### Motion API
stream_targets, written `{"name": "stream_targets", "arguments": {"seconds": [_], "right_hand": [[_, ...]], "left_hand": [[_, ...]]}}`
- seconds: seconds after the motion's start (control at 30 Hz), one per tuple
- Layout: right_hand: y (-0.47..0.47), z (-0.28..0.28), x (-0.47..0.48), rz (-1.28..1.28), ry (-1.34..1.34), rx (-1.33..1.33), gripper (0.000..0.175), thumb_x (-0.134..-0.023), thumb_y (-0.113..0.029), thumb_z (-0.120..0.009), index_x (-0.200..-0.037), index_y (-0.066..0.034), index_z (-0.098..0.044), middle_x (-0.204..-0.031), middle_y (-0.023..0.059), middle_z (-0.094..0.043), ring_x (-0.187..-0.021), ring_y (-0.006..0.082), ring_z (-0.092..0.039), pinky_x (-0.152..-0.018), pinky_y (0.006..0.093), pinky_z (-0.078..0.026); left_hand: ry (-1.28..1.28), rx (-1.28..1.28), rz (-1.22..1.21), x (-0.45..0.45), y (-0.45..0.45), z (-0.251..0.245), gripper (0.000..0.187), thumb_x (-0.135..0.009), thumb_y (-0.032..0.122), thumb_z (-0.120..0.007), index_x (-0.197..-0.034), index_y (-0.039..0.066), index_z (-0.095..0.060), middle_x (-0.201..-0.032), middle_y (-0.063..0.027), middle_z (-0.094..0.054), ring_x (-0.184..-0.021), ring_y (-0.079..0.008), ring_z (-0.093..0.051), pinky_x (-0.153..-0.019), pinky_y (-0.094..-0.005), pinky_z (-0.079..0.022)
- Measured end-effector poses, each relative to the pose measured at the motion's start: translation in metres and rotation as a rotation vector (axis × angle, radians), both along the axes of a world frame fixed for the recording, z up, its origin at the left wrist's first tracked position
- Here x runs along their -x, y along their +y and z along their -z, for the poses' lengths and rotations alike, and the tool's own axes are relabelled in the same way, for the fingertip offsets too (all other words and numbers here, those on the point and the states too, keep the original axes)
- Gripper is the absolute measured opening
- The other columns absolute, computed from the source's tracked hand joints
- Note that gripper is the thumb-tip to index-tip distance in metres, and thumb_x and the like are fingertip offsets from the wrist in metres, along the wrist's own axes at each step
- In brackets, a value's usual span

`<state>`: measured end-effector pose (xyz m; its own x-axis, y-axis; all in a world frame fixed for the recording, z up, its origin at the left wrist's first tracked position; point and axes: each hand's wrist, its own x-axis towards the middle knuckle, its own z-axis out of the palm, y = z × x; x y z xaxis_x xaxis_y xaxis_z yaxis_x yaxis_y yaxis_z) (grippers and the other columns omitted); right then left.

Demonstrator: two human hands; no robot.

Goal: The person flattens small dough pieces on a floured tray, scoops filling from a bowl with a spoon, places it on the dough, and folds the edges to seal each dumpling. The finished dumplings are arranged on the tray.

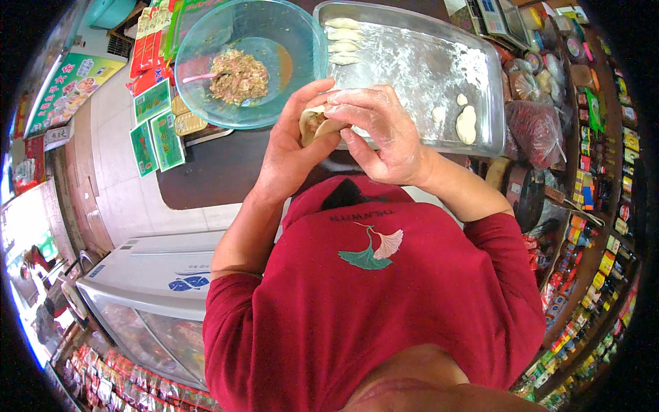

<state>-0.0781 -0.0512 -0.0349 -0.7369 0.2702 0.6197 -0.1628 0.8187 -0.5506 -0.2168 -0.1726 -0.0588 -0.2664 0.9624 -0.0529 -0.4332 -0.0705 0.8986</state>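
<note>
Between my two hands is a round dough wrapper (308,126) with minced filling (314,122) showing inside, its edge partly folded over. My left hand (296,144) cups the wrapper from the left side, thumb along its near edge. Flour dusts my right hand (383,131), whose fingertips pinch the wrapper's right edge. Just beyond my left hand stands a clear bluish plastic bowl (193,110) with a lump of minced filling (239,77) and a pink-handled utensil (200,78). A floured metal tray (494,103) holds several shaped dumplings (344,35) at its far left and dough pieces (466,125) at its right.
Green packets (167,139) and golden tins (189,123) lie left of the bowl on the dark table (206,180). A scale (491,18) stands beyond the tray's right corner. Bagged goods (535,131) sit right of the tray. A white chest freezer (149,273) is at my left.
</note>
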Motion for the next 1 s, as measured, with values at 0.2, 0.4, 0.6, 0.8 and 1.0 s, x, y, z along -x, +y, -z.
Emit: {"name": "stream_targets", "arguments": {"seconds": [0.2, 0.4, 0.6, 0.8, 1.0], "right_hand": [[0.008, -0.002, -0.012, -0.027, 0.043, 0.078, 0.039, -0.082, 0.003, -0.065, -0.119, -0.0084, -0.064, -0.118, 0.0091, -0.063, -0.101, 0.0281, -0.061, -0.087, 0.0381, -0.047], [0.023, -0.007, -0.024, 0.018, 0.097, 0.091, 0.037, -0.084, -0.002, -0.068, -0.119, -0.0099, -0.063, -0.117, 0.0093, -0.063, -0.1, 0.0284, -0.063, -0.087, 0.0368, -0.05], [0.037, -0.011, -0.033, 0.054, 0.106, 0.023, 0.03, -0.083, -0.005, -0.072, -0.112, -0.0094, -0.067, -0.115, 0.0107, -0.064, -0.102, 0.0283, -0.063, -0.086, 0.0363, -0.05], [0.044, -0.011, -0.04, 0.114, 0.033, -0.007, 0.028, -0.08, -0.024, -0.076, -0.105, -0.013, -0.069, -0.112, 0.0063, -0.065, -0.107, 0.0265, -0.06, -0.094, 0.0415, -0.041], [0.042, -0.002, -0.043, 0.087, -0.001, -0.001, 0.04, -0.079, -0.028, -0.077, -0.113, -0.0138, -0.063, -0.115, 0.0076, -0.062, -0.114, 0.0304, -0.056, -0.099, 0.0437, -0.038]], "left_hand": [[-0.057, 0.018, -0.037, -0.013, 0.005, -0.001, 0.06, -0.088, -0.01, -0.059, -0.143, 0.006, -0.042, -0.13, -0.0077, -0.057, -0.117, -0.0157, -0.056, -0.1, -0.0298, -0.047], [-0.137, -0.004, -0.051, -0.022, 0.01, -0.003, 0.046, -0.088, -0.011, -0.056, -0.131, 0.003, -0.049, -0.135, -0.0133, -0.056, -0.123, -0.0227, -0.057, -0.105, -0.0368, -0.048], [-0.313, -0.101, -0.053, -0.028, 0.017, -0.007, 0.042, -0.087, -0.009, -0.057, -0.126, 0.003, -0.052, -0.145, -0.0209, -0.046, -0.126, -0.0288, -0.054, -0.108, -0.0446, -0.046], [-0.31, -0.139, -0.025, -0.03, 0.02, -0.011, 0.046, -0.084, -0.005, -0.063, -0.128, 0.001, -0.052, -0.148, -0.0228, -0.042, -0.13, -0.0308, -0.052, -0.109, -0.0452, -0.044], [-0.223, -0.156, -0.046, -0.037, 0.025, -0.013, 0.046, -0.082, -0.004, -0.065, -0.127, -0.002, -0.054, -0.153, -0.0239, -0.035, -0.131, -0.0338, -0.051, -0.11, -0.0427, -0.044]]}}
